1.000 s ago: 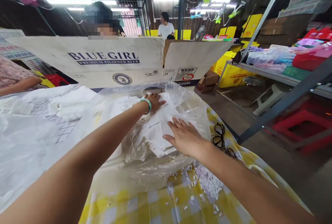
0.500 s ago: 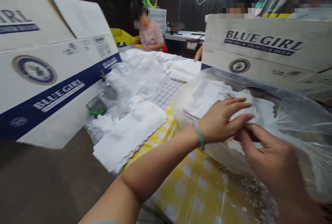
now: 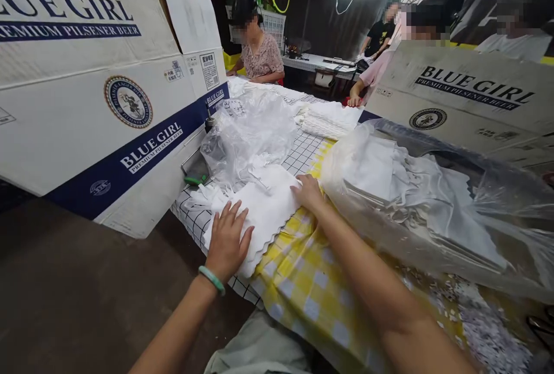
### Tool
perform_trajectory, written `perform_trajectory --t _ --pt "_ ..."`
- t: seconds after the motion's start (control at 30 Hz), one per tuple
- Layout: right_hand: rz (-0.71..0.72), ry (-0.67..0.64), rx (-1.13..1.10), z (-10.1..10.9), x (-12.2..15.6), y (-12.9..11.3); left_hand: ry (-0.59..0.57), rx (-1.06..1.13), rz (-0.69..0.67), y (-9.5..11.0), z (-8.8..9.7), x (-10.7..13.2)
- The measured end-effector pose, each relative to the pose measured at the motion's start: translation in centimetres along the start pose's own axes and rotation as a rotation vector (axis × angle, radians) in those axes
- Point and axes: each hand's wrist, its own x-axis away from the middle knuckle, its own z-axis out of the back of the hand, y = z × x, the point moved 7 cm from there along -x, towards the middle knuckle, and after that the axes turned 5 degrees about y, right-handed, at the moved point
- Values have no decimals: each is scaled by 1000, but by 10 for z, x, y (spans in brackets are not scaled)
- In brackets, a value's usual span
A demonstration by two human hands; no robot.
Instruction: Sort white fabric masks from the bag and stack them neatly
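A white cloth piece (image 3: 270,204) with a scalloped edge lies on the near part of the table. Flat on its left side rests my left hand (image 3: 228,241), fingers spread, a pale green bangle at the wrist. My right hand (image 3: 309,192) is at the cloth's right corner, its thumb and fingertips closed on the edge. Just behind the cloth sits a crumpled clear plastic bag (image 3: 251,131). To the right, an open plastic bag (image 3: 346,169) contains a stack of white cloth pieces (image 3: 415,183).
Printed cartons stand at left (image 3: 86,85) and right (image 3: 467,91). A yellow checked cloth (image 3: 311,287) covers the near table edge, with scraps (image 3: 489,322) at its right. A green-handled tool (image 3: 194,179) lies by the left carton. Several people work beyond, one seated person (image 3: 262,53) at the far side.
Both hands have moved left, from over the right-hand plastic bag to the white scalloped cloth. They have come apart, and the view has turned.
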Motion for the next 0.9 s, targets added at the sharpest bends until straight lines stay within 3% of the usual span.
perform_trajectory --t 0.13,0.23,0.33,0.43,0.53,0.67,0.77,0.9 --pt "-180 -147 107 -8 -17 5 -164 -13 -111 25 -35 -81" --pt "-153 -93 57 -5 -15 4 -435 7 -307 62 -80 -141" --pt "-58 14 -120 0 -7 2 -723 0 -458 88 -114 -170" --pt "-8 147 -522 8 3 2 -820 -37 -515 95 -119 -179" --pt "-74 164 -960 6 14 0 -815 53 -512 92 -96 -179" --pt "-144 -170 -1305 -15 42 -35 -818 223 -435 69 -31 -182" --pt "-90 -354 -1331 -25 75 -70 -708 215 -336 41 41 -192" --pt "-65 -271 -1096 -34 106 -99 -465 119 -191 16 135 -192"
